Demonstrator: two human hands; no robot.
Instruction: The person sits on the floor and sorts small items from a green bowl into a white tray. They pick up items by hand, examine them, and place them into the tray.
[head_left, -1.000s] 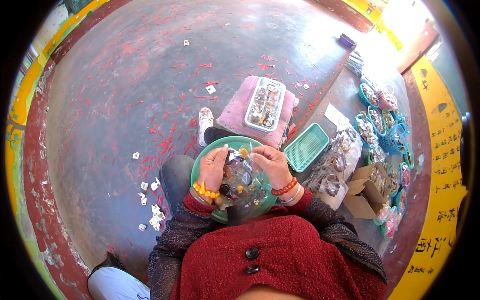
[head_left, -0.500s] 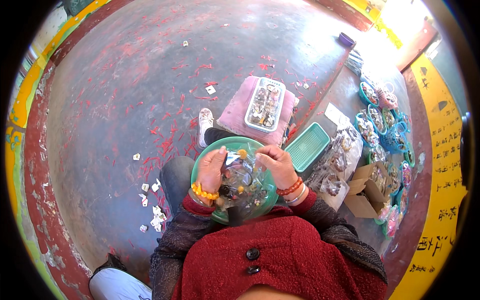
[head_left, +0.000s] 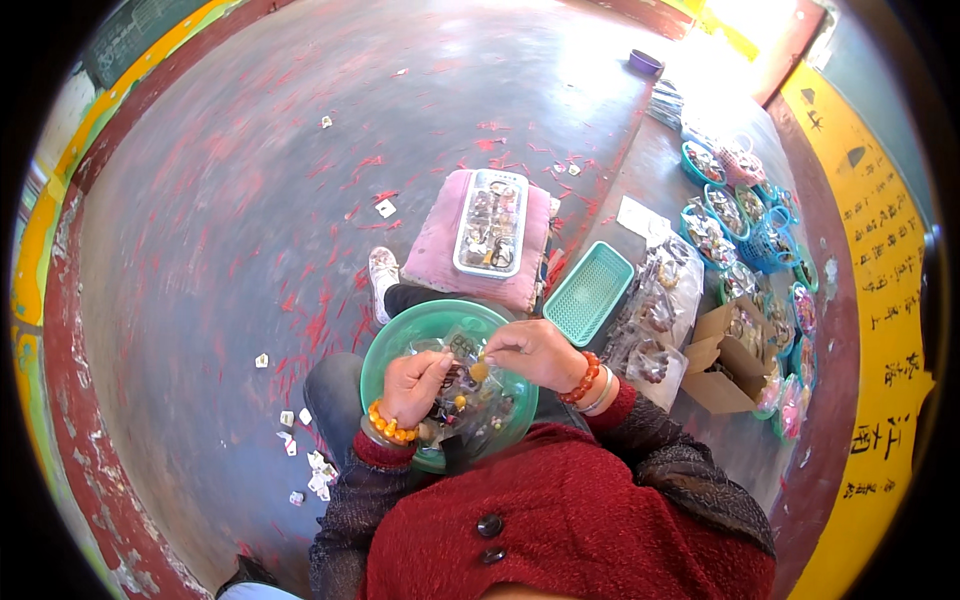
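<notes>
A green basin (head_left: 400, 325) sits beneath both hands, full of clear packets (head_left: 485, 412). The right hand (head_left: 490, 355) and left hand (head_left: 447, 362) each pinch narrowly, fingertips near each other; what they grip, I cannot tell. A small yellow piece (head_left: 479, 371) lies just below the right fingertips, over the basin.

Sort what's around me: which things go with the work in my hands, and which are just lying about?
Apparently in use:
left hand and right hand
round green plastic basin beneath them
clear plastic packets inside it
white rectangular plastic tray, possibly

Apparently lying about:
thin red scraps
small white scraps
round purple basin
</notes>
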